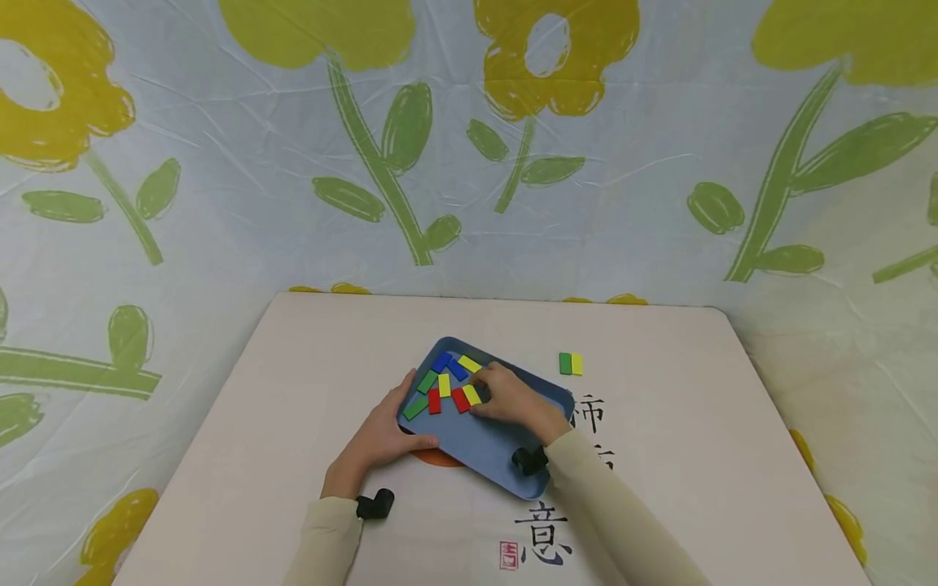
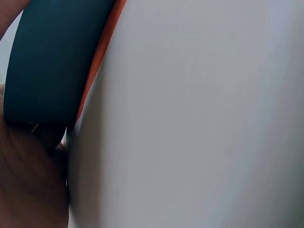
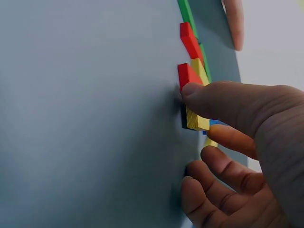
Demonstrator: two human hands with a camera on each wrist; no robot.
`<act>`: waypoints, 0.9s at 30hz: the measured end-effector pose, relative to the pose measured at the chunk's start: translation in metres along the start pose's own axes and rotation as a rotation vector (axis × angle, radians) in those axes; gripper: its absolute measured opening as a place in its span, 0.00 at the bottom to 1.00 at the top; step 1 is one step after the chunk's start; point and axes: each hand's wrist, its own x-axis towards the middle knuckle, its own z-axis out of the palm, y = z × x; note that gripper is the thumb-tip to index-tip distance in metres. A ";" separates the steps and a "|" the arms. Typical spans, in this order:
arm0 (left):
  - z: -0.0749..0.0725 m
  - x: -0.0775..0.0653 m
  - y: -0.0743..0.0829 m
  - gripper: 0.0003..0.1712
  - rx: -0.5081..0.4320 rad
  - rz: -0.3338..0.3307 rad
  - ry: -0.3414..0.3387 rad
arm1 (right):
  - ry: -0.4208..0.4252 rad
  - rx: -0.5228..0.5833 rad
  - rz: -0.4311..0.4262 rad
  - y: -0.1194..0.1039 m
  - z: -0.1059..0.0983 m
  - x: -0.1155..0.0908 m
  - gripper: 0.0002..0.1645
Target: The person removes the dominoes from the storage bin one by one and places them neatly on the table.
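A blue-grey tray [image 1: 506,456] lies slantwise on the table. My left hand [image 1: 381,439] holds its left corner, with the thumb on the near edge and the fingers along the left side. Over the tray, my right hand [image 1: 509,397] pinches a yellow block [image 3: 198,118] between thumb and index finger, its other fingers loosely bent. A red block [image 3: 186,75] is right beside that yellow one. Several more flat blocks lie toward the tray's left end, among them a blue block [image 1: 441,361], a green block [image 1: 415,408] and another red block [image 1: 435,400].
Beyond the tray's right side, a green block [image 1: 565,363] and a yellow block [image 1: 576,364] lie side by side on the pale table [image 1: 681,423]. Dark characters [image 1: 544,533] and an orange shape [image 1: 438,458] are printed on its surface. A flowered cloth [image 1: 623,220] hangs behind.
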 end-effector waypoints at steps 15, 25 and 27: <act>-0.003 0.002 0.001 0.71 0.012 0.002 0.000 | 0.115 0.029 0.014 0.002 -0.039 -0.013 0.29; -0.002 -0.001 0.001 0.71 -0.014 -0.002 -0.007 | 0.194 0.088 0.054 0.032 -0.071 -0.032 0.31; -0.001 -0.001 0.001 0.71 -0.016 -0.003 -0.007 | 0.216 0.085 0.080 0.041 -0.076 -0.037 0.31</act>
